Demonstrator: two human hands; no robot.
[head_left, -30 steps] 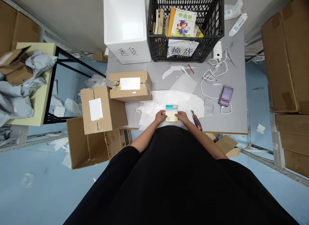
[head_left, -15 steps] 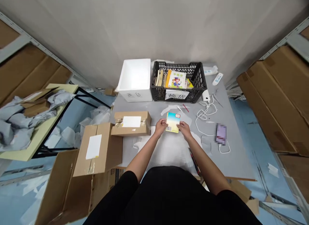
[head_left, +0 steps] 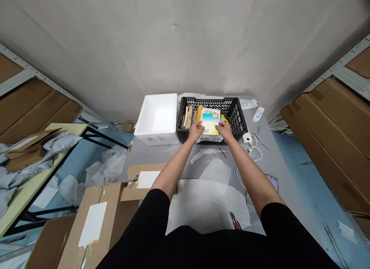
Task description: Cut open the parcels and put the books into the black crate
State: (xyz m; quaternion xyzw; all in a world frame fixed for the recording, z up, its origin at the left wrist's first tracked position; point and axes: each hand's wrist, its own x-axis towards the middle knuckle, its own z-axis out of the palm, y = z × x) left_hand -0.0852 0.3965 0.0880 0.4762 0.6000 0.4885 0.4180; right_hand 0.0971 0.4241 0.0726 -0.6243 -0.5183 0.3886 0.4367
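Note:
Between my two hands is a small thin book (head_left: 210,123) with a blue-to-yellow cover and a barcode at its lower left. My left hand (head_left: 196,131) grips its left edge, and my right hand (head_left: 224,129) grips its right edge, thumbs on the cover. I hold it over the front rim of a black plastic crate (head_left: 231,103). Several books (head_left: 189,116) stand inside the crate on the left. A book with a white and yellow cover (head_left: 212,110) is partly hidden behind the one I hold.
Left of the crate stands a white foam box (head_left: 157,138). Cardboard boxes (head_left: 115,215) lie at the near left. White wrapping sheet (head_left: 199,203), a red pen-like stick (head_left: 222,152), a red and black tool (head_left: 235,221) and a white cable (head_left: 256,153) lie on the grey table (head_left: 289,192).
Both hands have moved forward with the book, from above the table's middle to the black crate. The view has tilted up.

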